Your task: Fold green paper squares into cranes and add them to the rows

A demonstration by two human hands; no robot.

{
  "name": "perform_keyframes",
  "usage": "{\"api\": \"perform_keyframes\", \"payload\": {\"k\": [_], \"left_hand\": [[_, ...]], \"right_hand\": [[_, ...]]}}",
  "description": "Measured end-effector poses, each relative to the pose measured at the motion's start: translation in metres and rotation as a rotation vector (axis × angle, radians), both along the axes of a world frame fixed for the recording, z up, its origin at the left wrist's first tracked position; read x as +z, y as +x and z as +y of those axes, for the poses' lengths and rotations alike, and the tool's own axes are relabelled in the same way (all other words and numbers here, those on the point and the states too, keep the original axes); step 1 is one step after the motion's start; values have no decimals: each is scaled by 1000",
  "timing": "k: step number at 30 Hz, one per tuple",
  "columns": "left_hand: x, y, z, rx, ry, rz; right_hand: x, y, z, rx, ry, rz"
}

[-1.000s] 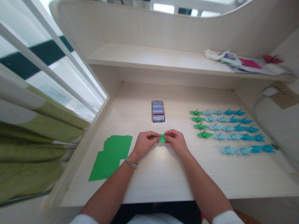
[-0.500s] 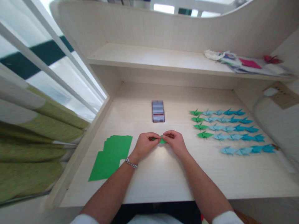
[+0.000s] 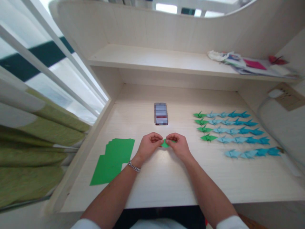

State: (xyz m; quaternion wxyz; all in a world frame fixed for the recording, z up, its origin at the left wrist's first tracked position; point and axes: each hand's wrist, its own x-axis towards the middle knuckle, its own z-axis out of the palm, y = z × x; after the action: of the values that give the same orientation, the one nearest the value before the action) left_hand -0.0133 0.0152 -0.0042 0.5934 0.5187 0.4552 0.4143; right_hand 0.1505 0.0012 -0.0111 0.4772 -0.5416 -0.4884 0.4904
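Note:
Between my hands is a small folded piece of green paper point(image 3: 165, 144), held just above the desk. My left hand point(image 3: 150, 144) pinches its left side between thumb and fingers. On the opposite side my right hand point(image 3: 178, 144) grips it the same way, and its fingers cover part of the folds. Sheets of green paper point(image 3: 116, 157) lie in a loose stack left of my left forearm. To the right, folded paper cranes stand in rows: green cranes point(image 3: 208, 137) at the left ends, then light blue cranes point(image 3: 232, 154) and darker blue cranes point(image 3: 262, 152).
A phone point(image 3: 161, 114) lies on the desk point(image 3: 164, 184) beyond my hands. Behind it runs a shelf point(image 3: 152, 62) with papers and a pink sheet point(image 3: 254, 64). A charger point(image 3: 275, 93) with a cable sits in the right wall socket. A curtain point(image 3: 35, 136) hangs at left.
My left fingers have shifted slightly on the green paper and sit a little further left. More of the paper shows near my right fingers. The stack and cranes are as before.

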Motion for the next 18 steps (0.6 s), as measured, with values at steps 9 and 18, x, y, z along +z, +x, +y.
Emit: {"api": "perform_keyframes", "payload": {"k": [9, 18], "left_hand": [[2, -1, 1, -19, -37, -18], [2, -2, 2, 25, -12, 30]], "right_hand": [[2, 1, 0, -6, -10, 5], [0, 10, 3, 41, 16, 62]]}}
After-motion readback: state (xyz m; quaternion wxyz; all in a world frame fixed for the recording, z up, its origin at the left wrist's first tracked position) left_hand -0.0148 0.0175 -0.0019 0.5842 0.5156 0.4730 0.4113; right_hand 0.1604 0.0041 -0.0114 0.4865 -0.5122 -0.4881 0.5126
